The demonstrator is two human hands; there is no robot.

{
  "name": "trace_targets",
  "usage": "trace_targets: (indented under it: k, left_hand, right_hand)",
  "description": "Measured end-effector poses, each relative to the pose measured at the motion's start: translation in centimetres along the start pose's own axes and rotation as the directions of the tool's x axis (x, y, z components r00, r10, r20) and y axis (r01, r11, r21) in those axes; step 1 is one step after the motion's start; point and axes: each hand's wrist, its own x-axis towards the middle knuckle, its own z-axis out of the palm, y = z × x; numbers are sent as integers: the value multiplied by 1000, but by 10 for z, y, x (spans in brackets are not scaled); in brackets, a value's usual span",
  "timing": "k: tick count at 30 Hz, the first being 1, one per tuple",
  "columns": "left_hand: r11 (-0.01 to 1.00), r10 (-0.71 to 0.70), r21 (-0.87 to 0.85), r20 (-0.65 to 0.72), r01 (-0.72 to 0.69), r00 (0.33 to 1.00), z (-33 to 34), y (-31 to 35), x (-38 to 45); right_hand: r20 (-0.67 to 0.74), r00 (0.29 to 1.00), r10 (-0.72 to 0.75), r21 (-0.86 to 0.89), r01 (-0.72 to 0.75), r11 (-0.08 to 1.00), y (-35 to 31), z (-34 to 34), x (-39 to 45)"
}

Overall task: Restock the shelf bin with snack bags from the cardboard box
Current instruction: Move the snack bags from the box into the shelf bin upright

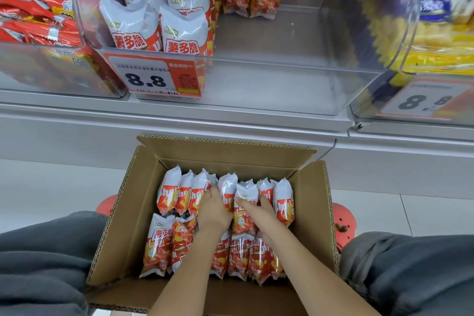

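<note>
Both of us down in the open brown cardboard box point(143, 213) now: our left hand point(214, 209) and right hand point(259, 210) curl round a clutch of upright red-and-white snack bags point(245, 202) in the far row. We'd squeeze them together from both sides, low on the packs, and lift straight up. The clear plastic shelf bin point(282, 79) above sits mostly bare on its right, bags stacked left.

We are in a shop aisle: clear shelf bins point(320, 64) hold packaged snacks behind printed price tags point(156, 77) reading 8.8.
</note>
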Motion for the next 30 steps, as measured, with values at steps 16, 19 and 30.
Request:
trace_targets:
  k: [16,19,30]
  left_hand:
    - [602,66,-731,448,322,892,-117,43,-36]
    - [645,75,-724,381,246,922,-153,55,-59]
    - [367,268,-926,196,88,943,-237,68,-112]
  right_hand:
    - [324,944,-63,107,30,994,-69,-23,-64]
    - [402,905,-137,102,105,989,-98,-30,-99]
    - [571,773,-277,338,86,937,-151,-32,-175]
